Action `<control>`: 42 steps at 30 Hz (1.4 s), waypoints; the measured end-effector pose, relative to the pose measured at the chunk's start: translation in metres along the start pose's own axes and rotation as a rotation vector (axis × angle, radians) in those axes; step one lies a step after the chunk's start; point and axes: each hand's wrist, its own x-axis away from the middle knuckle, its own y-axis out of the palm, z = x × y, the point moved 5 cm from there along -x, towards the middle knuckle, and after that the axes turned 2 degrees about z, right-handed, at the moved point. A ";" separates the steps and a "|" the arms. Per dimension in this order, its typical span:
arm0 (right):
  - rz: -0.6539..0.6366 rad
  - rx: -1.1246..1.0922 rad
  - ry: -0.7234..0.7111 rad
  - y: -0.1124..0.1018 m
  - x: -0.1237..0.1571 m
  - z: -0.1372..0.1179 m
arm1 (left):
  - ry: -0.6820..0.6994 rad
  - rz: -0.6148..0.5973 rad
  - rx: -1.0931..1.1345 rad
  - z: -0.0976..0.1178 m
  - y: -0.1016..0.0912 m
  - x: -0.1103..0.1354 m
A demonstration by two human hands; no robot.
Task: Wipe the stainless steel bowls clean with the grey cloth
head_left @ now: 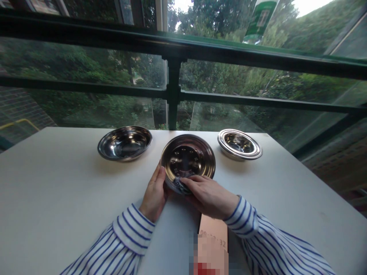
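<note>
A shiny steel bowl (pixel 187 158) is held tilted toward me over the middle of the table. My left hand (pixel 156 191) grips its left side, thumb on the rim and the other fingers mostly hidden beneath. My right hand (pixel 210 194) is closed at the bowl's near edge, pressing a speckled grey wad (pixel 179 185) that looks like a steel wool scourer against the rim. Part of this wad is covered by the fingers.
On the white table (pixel 71 198), a wide steel bowl (pixel 124 143) stands back left and a smaller wide-rimmed bowl (pixel 240 144) back right. A phone (pixel 213 229) showing a timer lies below my right wrist. Behind runs a dark green railing (pixel 172 91); a bottle (pixel 260 21) stands on top.
</note>
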 end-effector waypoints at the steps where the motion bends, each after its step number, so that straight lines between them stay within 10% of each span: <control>1: 0.015 -0.008 -0.012 0.001 -0.002 -0.002 | -0.001 -0.005 0.009 0.000 0.000 0.000; 42: 0.078 -0.073 -0.097 0.003 -0.005 -0.005 | 0.023 -0.024 0.042 -0.003 0.002 0.002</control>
